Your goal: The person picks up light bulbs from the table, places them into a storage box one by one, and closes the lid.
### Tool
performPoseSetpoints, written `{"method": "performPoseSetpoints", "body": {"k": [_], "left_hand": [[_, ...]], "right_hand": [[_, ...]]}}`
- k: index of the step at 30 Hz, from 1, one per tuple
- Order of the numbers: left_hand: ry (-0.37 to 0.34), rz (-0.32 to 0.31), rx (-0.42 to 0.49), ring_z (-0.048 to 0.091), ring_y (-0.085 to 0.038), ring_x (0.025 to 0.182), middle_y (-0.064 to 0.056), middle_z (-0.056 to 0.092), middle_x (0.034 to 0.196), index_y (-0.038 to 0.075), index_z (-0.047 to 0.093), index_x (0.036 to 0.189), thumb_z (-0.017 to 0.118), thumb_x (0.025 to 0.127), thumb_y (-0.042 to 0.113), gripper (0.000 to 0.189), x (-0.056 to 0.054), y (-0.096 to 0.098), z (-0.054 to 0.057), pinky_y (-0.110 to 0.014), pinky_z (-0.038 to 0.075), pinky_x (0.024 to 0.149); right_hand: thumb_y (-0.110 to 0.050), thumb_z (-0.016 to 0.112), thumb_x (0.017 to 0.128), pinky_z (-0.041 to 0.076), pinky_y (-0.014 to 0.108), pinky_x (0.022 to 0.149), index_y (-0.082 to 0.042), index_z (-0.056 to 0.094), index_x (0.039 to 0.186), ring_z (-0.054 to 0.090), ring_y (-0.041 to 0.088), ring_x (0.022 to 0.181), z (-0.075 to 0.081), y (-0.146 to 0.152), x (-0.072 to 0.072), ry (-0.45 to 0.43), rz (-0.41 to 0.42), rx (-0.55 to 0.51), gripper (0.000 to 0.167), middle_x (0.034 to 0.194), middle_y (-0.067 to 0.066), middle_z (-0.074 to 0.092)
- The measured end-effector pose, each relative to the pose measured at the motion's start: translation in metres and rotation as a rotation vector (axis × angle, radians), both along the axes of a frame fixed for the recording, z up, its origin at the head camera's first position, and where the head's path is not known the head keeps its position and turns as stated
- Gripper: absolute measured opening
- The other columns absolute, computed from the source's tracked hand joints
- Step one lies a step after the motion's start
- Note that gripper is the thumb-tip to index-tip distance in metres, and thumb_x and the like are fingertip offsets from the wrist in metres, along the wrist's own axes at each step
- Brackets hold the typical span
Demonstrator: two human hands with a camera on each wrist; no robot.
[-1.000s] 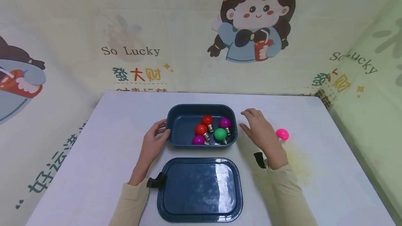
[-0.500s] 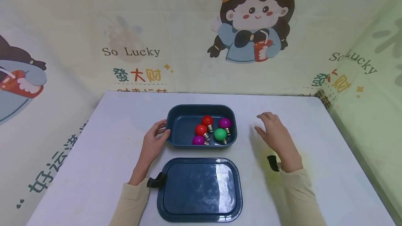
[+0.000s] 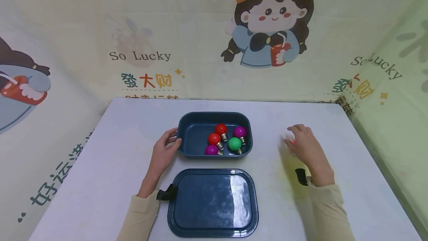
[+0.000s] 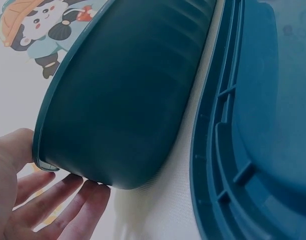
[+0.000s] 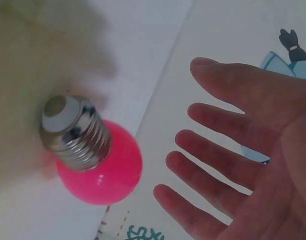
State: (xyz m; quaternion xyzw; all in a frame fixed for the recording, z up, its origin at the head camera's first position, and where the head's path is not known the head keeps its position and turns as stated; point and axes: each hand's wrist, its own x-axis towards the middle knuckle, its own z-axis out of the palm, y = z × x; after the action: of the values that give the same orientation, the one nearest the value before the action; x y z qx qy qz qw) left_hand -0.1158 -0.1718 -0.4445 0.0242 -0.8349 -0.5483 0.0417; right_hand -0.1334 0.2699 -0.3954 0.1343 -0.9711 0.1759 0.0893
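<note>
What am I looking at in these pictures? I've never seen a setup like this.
There's no machine: a person is working with two bare hands. The wide picture comes from a camera on their head, looking forward and down; the two close-ups come from cameras on each wrist. On the white table sits a blue box containing red bulbs, purple bulbs and a green bulb. A blue lid lies in front. The left hand touches the box; the right hand, near a pink bulb, holds nothing.
</note>
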Motion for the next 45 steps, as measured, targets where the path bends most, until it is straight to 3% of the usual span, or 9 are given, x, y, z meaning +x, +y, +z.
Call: {"method": "performPoseSetpoints", "body": {"k": [7,16,21,29,38,45], "left_hand": [[-0.005,0.003,-0.003,0.059,-0.031,0.123,-0.015,0.057,0.138,0.013,0.051,0.143,0.063,0.098,0.020,0.047,0.001,-0.001,0.000,-0.047,0.051,0.101],[-0.001,-0.009,0.005,0.058,-0.031,0.123,-0.015,0.056,0.138,0.013,0.050,0.144,0.063,0.098,0.020,0.048,0.001,-0.002,-0.001,-0.048,0.051,0.101],[0.006,-0.013,0.005,0.059,-0.030,0.123,-0.015,0.057,0.138,0.013,0.051,0.143,0.064,0.098,0.020,0.047,0.000,-0.002,-0.002,-0.048,0.050,0.102],[0.008,-0.013,0.006,0.059,-0.030,0.123,-0.015,0.057,0.138,0.014,0.052,0.143,0.063,0.099,0.022,0.046,-0.001,-0.002,-0.002,-0.048,0.050,0.102],[0.004,-0.013,0.003,0.059,-0.030,0.123,-0.015,0.057,0.138,0.013,0.051,0.143,0.063,0.099,0.022,0.047,-0.001,-0.003,-0.001,-0.048,0.050,0.102],[0.009,-0.016,0.005,0.059,-0.030,0.123,-0.015,0.057,0.138,0.013,0.051,0.144,0.062,0.099,0.022,0.047,-0.002,-0.003,-0.001,-0.048,0.050,0.101]], "right_hand": [[-0.004,0.072,0.086,0.045,0.062,0.092,0.014,0.061,0.113,0.048,0.053,0.106,-0.007,0.009,-0.001,-0.009,-0.014,0.003,0.035,0.114,0.035,0.057],[-0.012,0.062,0.094,0.047,0.065,0.088,0.013,0.060,0.117,0.046,0.053,0.110,-0.010,0.014,-0.002,-0.179,-0.095,0.033,0.034,0.118,0.036,0.054],[-0.011,0.063,0.095,0.048,0.064,0.087,0.013,0.060,0.117,0.050,0.050,0.105,-0.010,0.017,-0.002,-0.260,-0.105,0.034,0.033,0.114,0.034,0.055],[0.003,0.067,0.088,0.047,0.061,0.091,0.015,0.064,0.109,0.057,0.051,0.100,-0.009,0.021,-0.004,-0.260,-0.075,0.037,0.024,0.105,0.033,0.061],[0.003,0.067,0.089,0.048,0.061,0.093,0.015,0.065,0.109,0.057,0.049,0.102,-0.004,0.017,-0.007,-0.286,-0.072,0.011,0.024,0.106,0.032,0.062],[0.001,0.069,0.089,0.047,0.061,0.095,0.015,0.065,0.110,0.057,0.048,0.104,0.006,0.007,-0.009,-0.224,-0.046,-0.019,0.025,0.108,0.031,0.062]]}}
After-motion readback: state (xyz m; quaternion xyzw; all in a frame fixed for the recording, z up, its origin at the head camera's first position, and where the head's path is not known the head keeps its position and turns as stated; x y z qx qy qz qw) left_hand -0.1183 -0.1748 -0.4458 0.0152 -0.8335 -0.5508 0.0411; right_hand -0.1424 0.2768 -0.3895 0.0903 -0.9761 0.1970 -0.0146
